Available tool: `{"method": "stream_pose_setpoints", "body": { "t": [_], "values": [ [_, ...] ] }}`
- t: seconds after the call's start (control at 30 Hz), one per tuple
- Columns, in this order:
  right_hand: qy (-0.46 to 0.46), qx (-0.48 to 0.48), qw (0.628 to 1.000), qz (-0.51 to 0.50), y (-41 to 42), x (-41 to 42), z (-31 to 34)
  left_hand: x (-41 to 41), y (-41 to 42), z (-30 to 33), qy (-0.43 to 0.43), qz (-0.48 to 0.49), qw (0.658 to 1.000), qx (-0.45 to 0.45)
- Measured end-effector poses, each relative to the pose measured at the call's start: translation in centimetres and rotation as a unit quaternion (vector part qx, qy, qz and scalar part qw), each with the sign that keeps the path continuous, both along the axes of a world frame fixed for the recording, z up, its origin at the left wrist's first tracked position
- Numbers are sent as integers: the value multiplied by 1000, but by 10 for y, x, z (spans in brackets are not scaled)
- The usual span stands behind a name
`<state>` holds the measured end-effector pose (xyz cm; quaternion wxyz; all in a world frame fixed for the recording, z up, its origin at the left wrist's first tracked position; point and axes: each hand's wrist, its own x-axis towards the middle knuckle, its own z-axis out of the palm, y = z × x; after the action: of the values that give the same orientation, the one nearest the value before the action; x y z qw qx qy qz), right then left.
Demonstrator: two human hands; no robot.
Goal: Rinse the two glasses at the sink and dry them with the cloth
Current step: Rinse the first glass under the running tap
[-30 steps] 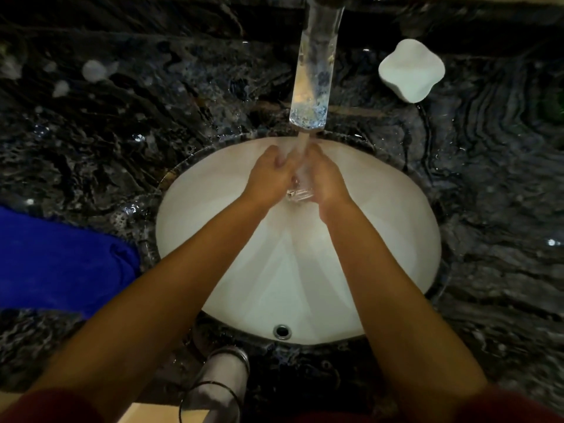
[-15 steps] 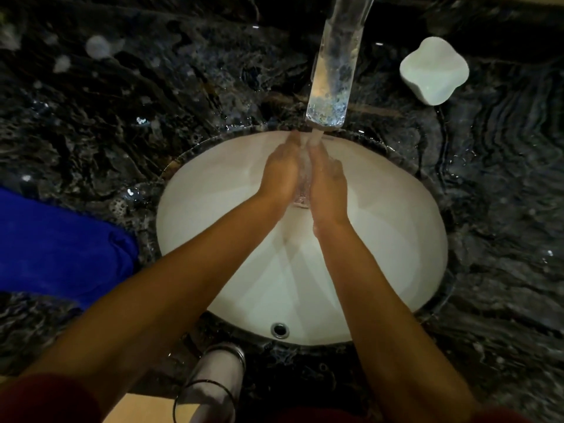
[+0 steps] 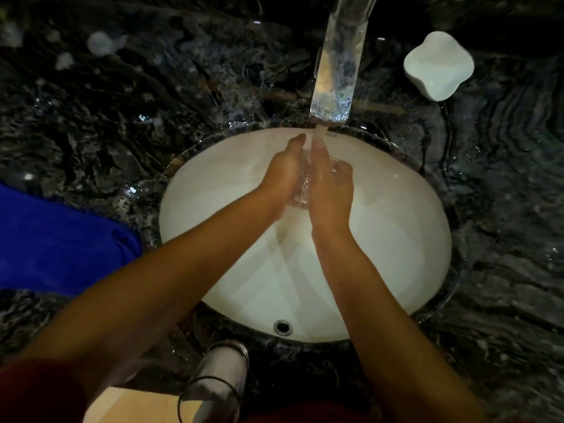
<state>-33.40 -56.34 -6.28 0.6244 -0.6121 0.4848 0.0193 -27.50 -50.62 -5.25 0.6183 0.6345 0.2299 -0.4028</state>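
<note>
Hands shifted right; one glass point(image 3: 302, 186), one cloth point(image 3: 58, 242).

You have a white sink point(image 3: 381, 239) at the centre of the frame, set in a black surface point(image 3: 122, 117) veined with grey and blue-white swirls that run in wavy bands at the right edge. At the left edge lies a deep blue cloth point(image 3: 55, 242). The dish point(image 3: 438, 64) at upper right is plain white. The tap point(image 3: 337, 71) at top centre is shiny silver with speckled reflections. Your sleeves point(image 3: 36, 395) at the bottom left are dark red.
</note>
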Motion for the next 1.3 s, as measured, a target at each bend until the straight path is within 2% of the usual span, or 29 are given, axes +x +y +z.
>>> {"method": "stream_pose_setpoints", "body": {
  "t": [0.1, 0.17, 0.3, 0.37, 0.43, 0.57, 0.67, 0.7, 0.73, 0.83, 0.87, 0.97, 1.03, 1.1, 1.17, 1.3],
  "values": [
    [17, -61, 998, 16, -5, 9, -2, -27, -9, -4, -100, -38, 992, 66],
    [19, -65, 997, 23, -5, 7, -3, -30, -7, -8, -122, -36, 990, 63],
    [22, -56, 998, 33, 4, -3, -4, -5, 5, -6, -20, 18, 999, 20],
    [31, -58, 998, 18, 1, 7, -1, -15, -2, -4, -81, -43, 994, 55],
    [32, -68, 997, 23, -1, 13, -1, -23, -6, -8, -121, -33, 990, 66],
    [8, -51, 999, 10, 4, -3, -3, -7, 3, -7, -2, 29, 999, -23],
    [30, -55, 998, 4, -3, 8, -5, -22, -6, -7, -97, -64, 992, 43],
    [37, -64, 997, 12, -3, 10, -5, -26, -6, -7, -115, -64, 990, 55],
    [36, -63, 997, 14, -1, 10, -4, -23, -5, -6, -111, -57, 990, 60],
    [15, -61, 997, 35, 10, -4, -2, -2, 8, 0, -23, 2, 999, 37],
    [13, -74, 996, 43, 10, -4, 1, -3, 10, -1, -30, -6, 999, 26],
    [9, -131, 990, 54, -2, 14, 5, -32, 8, -4, -128, -58, 990, 4],
    [-3, -154, 986, 64, -3, 14, 7, -38, 9, -10, -103, -29, 993, -45],
    [-36, -132, 987, 83, 7, -2, 11, -24, 19, -13, -18, 22, 996, -85],
    [-57, -133, 986, 85, 13, -17, 7, -18, 27, -18, 27, 20, 992, -122],
    [-60, -220, 967, 111, -7, -6, -5, -21, 27, -20, -37, -44, 994, -92]
  ]
}}
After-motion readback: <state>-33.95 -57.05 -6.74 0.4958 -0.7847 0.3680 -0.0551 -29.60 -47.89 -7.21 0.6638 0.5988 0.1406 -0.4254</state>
